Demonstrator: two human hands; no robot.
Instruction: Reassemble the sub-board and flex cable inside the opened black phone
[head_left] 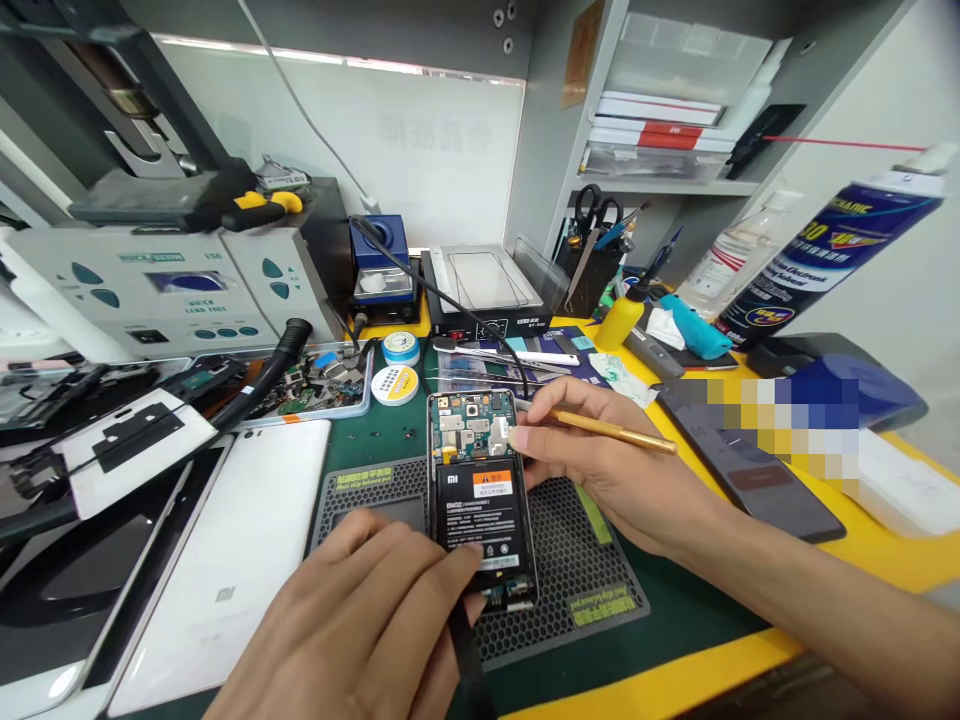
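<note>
An opened smartphone (484, 500) is tilted up over a dark mat, its circuit board (472, 425) bare at the top and a black battery (480, 515) below. My left hand (367, 610) grips its lower left side, fingers over the battery's lower part and thumb partly hidden underneath. A flat black strip (471, 660) hangs beside that hand. At the upper right edge of the phone, my right hand (592, 450) steadies it with the thumb by the board. A slim gold rod-shaped tool (619, 430) rests in the same hand; its working end is hidden.
Under the phone lies a honeycomb anti-slip pad (600, 560). White phone back covers (232, 560) are at left, beside a parts tray (352, 400). Small round tins (395, 384), tweezers (480, 380) and a heating plate (487, 290) sit behind. A dark phone (750, 460) lies at right.
</note>
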